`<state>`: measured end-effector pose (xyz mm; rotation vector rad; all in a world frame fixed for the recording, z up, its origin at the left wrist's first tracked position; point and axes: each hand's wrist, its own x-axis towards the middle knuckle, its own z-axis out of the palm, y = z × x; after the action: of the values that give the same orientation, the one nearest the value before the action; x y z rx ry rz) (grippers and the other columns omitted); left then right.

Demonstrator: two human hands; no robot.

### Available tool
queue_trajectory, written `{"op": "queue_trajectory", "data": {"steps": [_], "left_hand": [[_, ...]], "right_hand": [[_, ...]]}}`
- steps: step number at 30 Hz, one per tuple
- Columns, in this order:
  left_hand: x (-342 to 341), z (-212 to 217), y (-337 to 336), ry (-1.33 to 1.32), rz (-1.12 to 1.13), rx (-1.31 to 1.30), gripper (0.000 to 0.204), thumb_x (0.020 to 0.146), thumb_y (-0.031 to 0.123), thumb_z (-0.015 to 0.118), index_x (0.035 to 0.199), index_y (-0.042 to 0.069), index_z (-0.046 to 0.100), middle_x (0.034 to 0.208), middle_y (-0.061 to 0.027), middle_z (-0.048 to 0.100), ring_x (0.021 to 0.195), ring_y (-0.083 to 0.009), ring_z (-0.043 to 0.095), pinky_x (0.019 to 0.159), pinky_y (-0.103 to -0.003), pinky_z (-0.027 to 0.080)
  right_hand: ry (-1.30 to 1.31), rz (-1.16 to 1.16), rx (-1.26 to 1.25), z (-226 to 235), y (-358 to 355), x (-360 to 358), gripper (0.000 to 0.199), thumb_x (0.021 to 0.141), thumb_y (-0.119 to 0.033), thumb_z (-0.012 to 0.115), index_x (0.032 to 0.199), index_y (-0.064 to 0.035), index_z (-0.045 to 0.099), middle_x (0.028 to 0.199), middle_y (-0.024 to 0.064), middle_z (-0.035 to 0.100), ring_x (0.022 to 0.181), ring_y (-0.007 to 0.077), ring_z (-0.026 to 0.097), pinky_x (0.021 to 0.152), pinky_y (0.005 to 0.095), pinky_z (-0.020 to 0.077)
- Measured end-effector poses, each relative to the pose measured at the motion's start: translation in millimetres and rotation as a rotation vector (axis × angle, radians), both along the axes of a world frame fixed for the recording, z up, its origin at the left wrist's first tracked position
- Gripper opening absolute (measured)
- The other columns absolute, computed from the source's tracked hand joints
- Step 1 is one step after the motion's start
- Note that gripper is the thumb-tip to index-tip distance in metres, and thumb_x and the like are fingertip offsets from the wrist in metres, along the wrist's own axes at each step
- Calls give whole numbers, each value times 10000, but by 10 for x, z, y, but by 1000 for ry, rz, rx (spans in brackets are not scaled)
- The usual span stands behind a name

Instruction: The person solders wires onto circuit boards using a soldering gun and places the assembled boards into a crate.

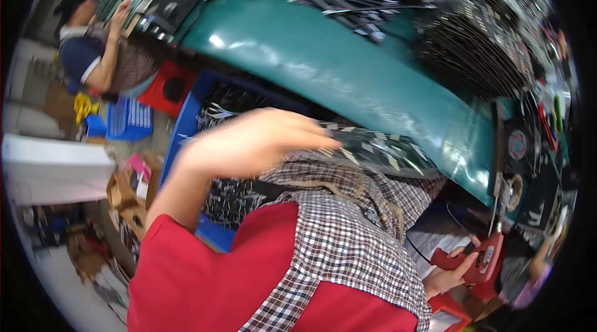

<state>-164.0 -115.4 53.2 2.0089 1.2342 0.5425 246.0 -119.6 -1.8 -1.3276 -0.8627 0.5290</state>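
Observation:
My left hand [258, 142] is smeared by motion. It passes over the blue bin [176, 139] and the near end of a long dark panel [379, 148] that lies across my lap. Pale bits show on that panel. Blur hides whether those fingers pinch anything. Low on the right, my right hand [449, 277] is wrapped round a red handheld power tool [487, 258]. Its narrow metal shaft points up toward the table's end, and a thin black cable [418, 251] runs beside it. Many small black parts [233, 201] fill the bin.
A green-topped table [280, 40] stretches ahead, bearing a pile of dark strips [354, 2] and stacked dark panels [469, 40]. At the far left a person [99, 52] sits working beside a blue basket [129, 119]. Cardboard boxes [130, 201] stand on the floor to my left.

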Motion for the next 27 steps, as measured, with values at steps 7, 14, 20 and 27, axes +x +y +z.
{"op": "queue_trajectory", "data": {"steps": [7, 14, 20, 27], "left_hand": [[-1555, -978, -2174, 501, 847, -418, 378, 760, -24, 505, 1082, 115, 647, 967, -169, 643, 884, -306, 626, 797, -366, 475], [-1151, -2360, -2822, 996, 453, -225, 510, 810, 131, 520, 1301, 255, 453, 1413, -16, 365, 1316, -217, 309, 1034, -582, 232], [-880, -2570, -2133, 846, 276, -955, 427, 804, 296, 609, 1213, 198, 535, 1253, -102, 527, 1225, -279, 438, 1024, -569, 253], [302, -14, 409, -198, 42, 213, 187, 793, 112, 630, 966, 44, 653, 907, -122, 660, 860, -300, 621, 769, -369, 480]], "right_hand": [[17, 211, -38, 48, 188, -315, 380, 910, -154, 502, 1239, 3, 393, 1144, 123, 538, 580, 101, 434, 481, 200, 348], [-65, 135, 81, -30, 271, -127, 359, 909, -148, 513, 1219, 1, 411, 1096, 142, 562, 573, 112, 465, 471, 194, 360], [-115, 8, 120, 5, 168, -76, 304, 901, -137, 535, 1154, 5, 444, 1003, 118, 583, 546, 84, 433, 490, 201, 369], [-166, -57, 165, 40, 30, 100, 290, 908, -79, 474, 1179, 10, 422, 1038, 130, 552, 597, 86, 474, 501, 210, 409]]}}
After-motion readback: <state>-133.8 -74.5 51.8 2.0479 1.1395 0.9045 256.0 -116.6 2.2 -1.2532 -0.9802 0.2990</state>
